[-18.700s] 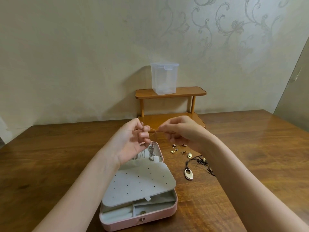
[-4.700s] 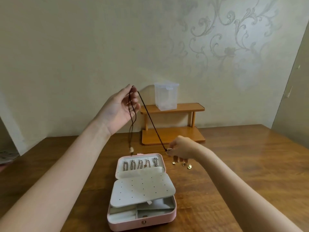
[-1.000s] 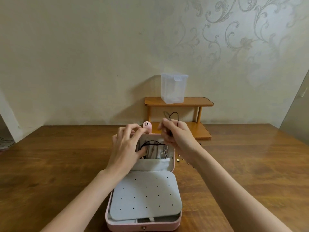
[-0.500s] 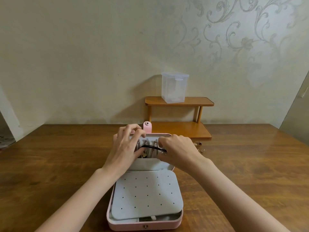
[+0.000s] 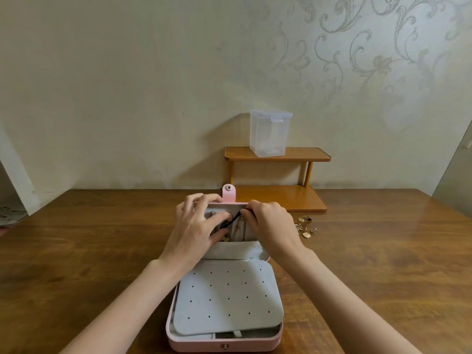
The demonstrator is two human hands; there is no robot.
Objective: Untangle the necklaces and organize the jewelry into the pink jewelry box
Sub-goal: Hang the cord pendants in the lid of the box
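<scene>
Two hands at work: both over the raised lid of the open pink jewelry box (image 5: 224, 346) on the brown wooden table (image 5: 76, 251).
Left hand (image 5: 196, 231): fingers curled over the lid's top edge and inner face, steadying it; thumb near the cord, actual hold on it impossible to tell.
Right hand (image 5: 270, 226): fingertips pinched on the thin black cord necklace (image 5: 231, 221) near the lid's upper edge.
Cord position: strung across the lid's inner panel, above the grey pocket (image 5: 235, 249).
Step in hand, by judgement: hooking the cord, then tucking its slack into the pocket.
Good practice: keep the cord taut, clear of the gold chains (image 5: 238, 228) hanging beside it, lid braced throughout.
Remaining: small gold earrings (image 5: 305, 227) loose on the table, right of the box; grey perforated earring panel (image 5: 227, 297) bare.
</scene>
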